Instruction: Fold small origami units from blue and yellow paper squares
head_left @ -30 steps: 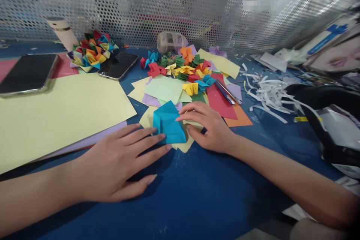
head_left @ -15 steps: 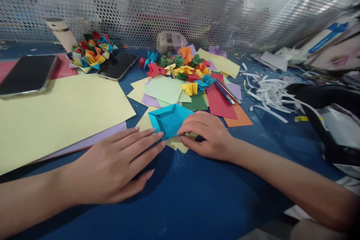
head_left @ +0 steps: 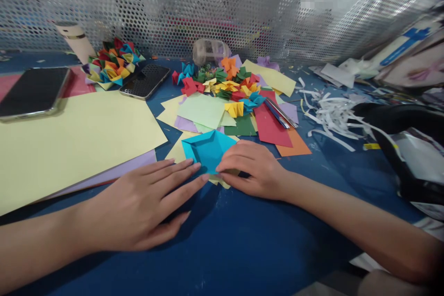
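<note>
A partly folded sheet of blue origami paper lies between my hands, its left and upper edges creased and standing slightly up. My left hand is stretched out with the fingers extended, and its fingertips rest on the sheet's lower left edge. On the other side my right hand pinches the lower right edge between thumb and fingers. That part of the sheet is hidden under the right fingers. Beneath and behind the blue sheet lie loose paper pieces, among them a pale green sheet.
Folded paper pieces sit in a colourful heap behind, with pens beside it. At left are large yellow paper, two phones and a finished paper cluster. White paper strips lie at right.
The blue sheet has shifted very slightly toward me. My left index fingertip has slid a little to the right along its lower edge, and my right hand has moved down slightly.
</note>
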Available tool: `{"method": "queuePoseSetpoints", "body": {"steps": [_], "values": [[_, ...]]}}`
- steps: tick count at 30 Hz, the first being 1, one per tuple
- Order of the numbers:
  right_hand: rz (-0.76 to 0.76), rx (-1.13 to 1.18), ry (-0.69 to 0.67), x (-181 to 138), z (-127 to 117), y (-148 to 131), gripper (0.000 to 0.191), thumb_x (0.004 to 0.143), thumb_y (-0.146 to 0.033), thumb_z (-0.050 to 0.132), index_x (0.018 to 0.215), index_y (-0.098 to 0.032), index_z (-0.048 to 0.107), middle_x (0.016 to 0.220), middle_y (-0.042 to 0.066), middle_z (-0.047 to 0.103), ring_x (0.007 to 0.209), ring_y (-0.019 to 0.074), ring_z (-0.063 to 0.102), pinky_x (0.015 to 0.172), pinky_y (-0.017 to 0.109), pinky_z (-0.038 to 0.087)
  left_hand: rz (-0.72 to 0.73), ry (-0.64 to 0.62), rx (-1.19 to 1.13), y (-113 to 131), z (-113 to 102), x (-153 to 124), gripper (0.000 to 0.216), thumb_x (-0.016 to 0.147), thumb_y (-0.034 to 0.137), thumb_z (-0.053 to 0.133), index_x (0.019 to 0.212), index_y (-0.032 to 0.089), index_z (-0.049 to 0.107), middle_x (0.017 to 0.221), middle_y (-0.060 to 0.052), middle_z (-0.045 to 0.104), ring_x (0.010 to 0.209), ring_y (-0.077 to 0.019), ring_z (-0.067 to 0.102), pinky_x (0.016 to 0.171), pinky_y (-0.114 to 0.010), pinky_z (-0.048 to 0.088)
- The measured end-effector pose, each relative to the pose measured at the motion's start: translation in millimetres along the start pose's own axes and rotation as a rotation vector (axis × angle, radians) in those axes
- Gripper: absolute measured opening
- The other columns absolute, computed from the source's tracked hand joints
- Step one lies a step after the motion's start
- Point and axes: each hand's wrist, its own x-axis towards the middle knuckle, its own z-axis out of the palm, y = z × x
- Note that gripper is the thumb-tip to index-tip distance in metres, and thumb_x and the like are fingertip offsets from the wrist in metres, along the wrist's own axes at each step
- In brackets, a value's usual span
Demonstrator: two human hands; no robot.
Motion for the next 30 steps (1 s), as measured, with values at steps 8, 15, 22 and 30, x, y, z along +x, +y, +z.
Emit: {"method": "queuePoseSetpoints", "body": {"steps": [8,15,22,30], "values": [[-0.043,0.028,-0.046,1.8,-1.4,-4.4,0.01,0.091,-0.023,0.06,0.085,-0.017,0.065,0.077,0.002,0.07,0.075,0.013,0.063,0.069,0.028,0.04,0.0,-0.012,-0.042,-1.2,0.0,2.0,0.045,0.094,0.027,0.045,0.136,0.011,0.05,0.139,-0.016,0.054,0.122,-0.031,0.058,0.099,-0.046,0.052],[-0.039,0.034,-0.136,2.1,-3.6,-5.1,0.013,0.09,-0.027,0.062,0.082,-0.018,0.067,0.074,0.0,0.067,0.069,0.0127,0.058,0.067,0.03,0.032,0.012,-0.001,-0.087,-2.4,-4.4,4.9,0.038,0.093,0.027,0.047,0.125,0.011,0.061,0.134,-0.017,0.06,0.121,-0.0307,0.059,0.098,-0.045,0.053],[0.028,0.049,-0.159,1.6,-2.1,-5.8,0.015,0.09,-0.028,0.061,0.08,-0.017,0.066,0.071,0.0,0.065,0.068,0.0129,0.056,0.069,0.03,0.031,0.013,-0.008,-0.095,-2.9,-2.2,3.1,0.039,0.093,0.026,0.047,0.128,0.013,0.059,0.135,-0.017,0.059,0.12,-0.0304,0.06,0.099,-0.044,0.053],[0.11,0.058,-0.133,0.0,0.1,-5.0,0.018,0.091,-0.03,0.06,0.08,-0.016,0.064,0.07,0.0,0.063,0.069,0.0129,0.056,0.069,0.029,0.032,-0.001,-0.073,-0.079,-2.0,-0.9,-0.8,0.047,0.094,0.026,0.044,0.141,0.019,0.047,0.141,-0.018,0.052,0.124,-0.033,0.056,0.098,-0.049,0.052]]}}
